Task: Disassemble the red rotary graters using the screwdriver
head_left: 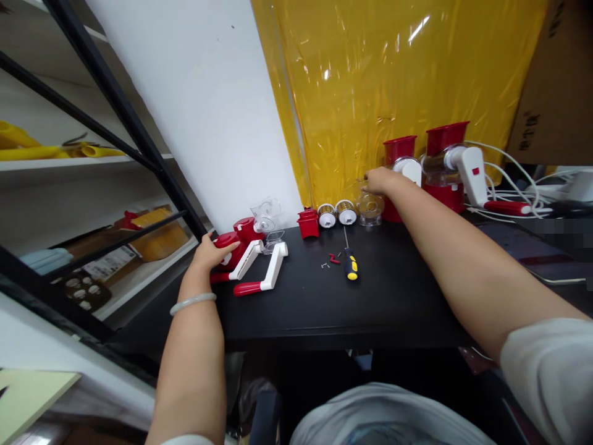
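At the left of the black table, my left hand (214, 252) is around a red plastic base (227, 250), its thumb across the near side and its other fingers partly hidden. A second red base (249, 229) stands just behind it. Two white cranks with red handles, one nearer crank (274, 267) and one farther crank (247, 259), lie close by. My right hand (380, 181) reaches to the back, fingers bent at the top of a clear plastic grater housing (370, 209). Left of that housing are two drum blades, one drum (346, 212) and another drum (327, 216).
A red hopper part (308, 224), a screwdriver (351, 266), a small red piece (334, 258) and tiny screws (325, 266) lie mid-table. Assembled rotary graters (447, 167) stand right, near white cables (528, 185). Clear parts (266, 213) stand left. A black-framed shelf (152, 161) borders the left.
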A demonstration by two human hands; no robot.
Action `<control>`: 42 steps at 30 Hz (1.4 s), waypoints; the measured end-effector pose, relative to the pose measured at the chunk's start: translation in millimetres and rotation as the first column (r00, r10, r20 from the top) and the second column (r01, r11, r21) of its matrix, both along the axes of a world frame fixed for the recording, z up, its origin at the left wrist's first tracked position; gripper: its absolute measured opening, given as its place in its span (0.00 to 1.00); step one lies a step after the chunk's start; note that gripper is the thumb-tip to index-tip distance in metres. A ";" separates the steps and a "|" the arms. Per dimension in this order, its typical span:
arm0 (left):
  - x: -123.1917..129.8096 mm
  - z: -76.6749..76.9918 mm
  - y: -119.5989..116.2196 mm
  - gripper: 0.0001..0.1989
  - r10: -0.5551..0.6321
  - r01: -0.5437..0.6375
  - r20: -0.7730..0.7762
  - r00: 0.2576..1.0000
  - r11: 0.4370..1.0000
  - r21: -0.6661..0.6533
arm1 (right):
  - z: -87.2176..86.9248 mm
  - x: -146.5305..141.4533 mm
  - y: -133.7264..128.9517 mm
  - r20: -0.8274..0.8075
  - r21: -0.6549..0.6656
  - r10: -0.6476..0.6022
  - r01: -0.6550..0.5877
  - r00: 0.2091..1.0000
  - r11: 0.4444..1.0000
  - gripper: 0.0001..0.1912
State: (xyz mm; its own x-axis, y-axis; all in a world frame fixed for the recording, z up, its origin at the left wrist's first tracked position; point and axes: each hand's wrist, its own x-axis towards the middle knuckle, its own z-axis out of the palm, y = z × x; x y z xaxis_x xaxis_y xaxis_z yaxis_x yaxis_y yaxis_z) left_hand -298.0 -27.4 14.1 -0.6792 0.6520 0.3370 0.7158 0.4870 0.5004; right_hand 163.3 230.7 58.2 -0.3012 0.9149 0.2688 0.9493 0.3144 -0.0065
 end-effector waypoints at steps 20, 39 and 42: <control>-15.2 -3.7 3.2 0.57 -0.069 0.066 -0.052 0.996 0.997 -0.044 | 3.9 -1.4 -13.4 -0.022 -0.014 0.013 -0.013 1.000 1.000 0.28; -3.5 0.8 3.3 0.49 -0.075 0.065 -0.116 0.990 0.995 -0.080 | 1.0 -1.0 -5.1 -0.023 -0.003 0.023 -0.023 0.999 1.000 0.28; -7.5 -1.3 3.6 0.49 -0.092 0.086 -0.109 0.990 0.994 -0.060 | 1.0 -0.7 -5.1 -0.023 0.001 0.026 -0.026 0.999 1.000 0.28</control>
